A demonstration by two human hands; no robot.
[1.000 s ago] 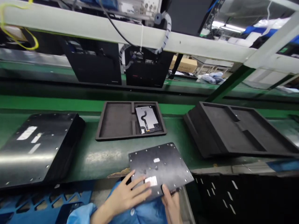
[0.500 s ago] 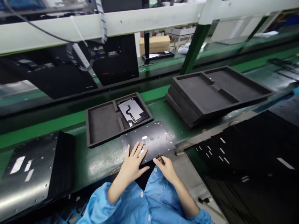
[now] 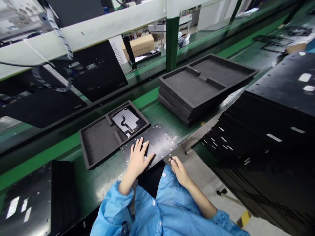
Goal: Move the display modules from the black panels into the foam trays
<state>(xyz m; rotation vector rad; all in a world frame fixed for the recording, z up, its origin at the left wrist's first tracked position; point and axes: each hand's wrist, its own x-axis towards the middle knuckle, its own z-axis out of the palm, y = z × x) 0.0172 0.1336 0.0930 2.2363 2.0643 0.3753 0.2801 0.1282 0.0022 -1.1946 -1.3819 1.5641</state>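
Observation:
My left hand (image 3: 137, 159) lies with spread fingers on a dark metal plate (image 3: 159, 141) that has small holes along its edges. At the plate's near right edge, my right hand (image 3: 179, 168) pinches a small dark tool (image 3: 170, 158), mostly hidden by the fingers. Just behind the plate is a grey foam tray (image 3: 97, 141) with two compartments. Its right compartment holds a flat part (image 3: 126, 121) with a pale face and a black ribbon cable; no part shows in the left one.
Stacked foam trays (image 3: 194, 85) stand behind on the right. Dark plates are stacked at the left (image 3: 27, 200) and right (image 3: 278, 82). Black panels (image 3: 95, 72) lean at the back. A person's hand (image 3: 295, 48) shows at the far right.
The view has turned right. My left hand stays flat on the plate, while my right hand has drawn slightly away from the plate's near edge with the dark tool.

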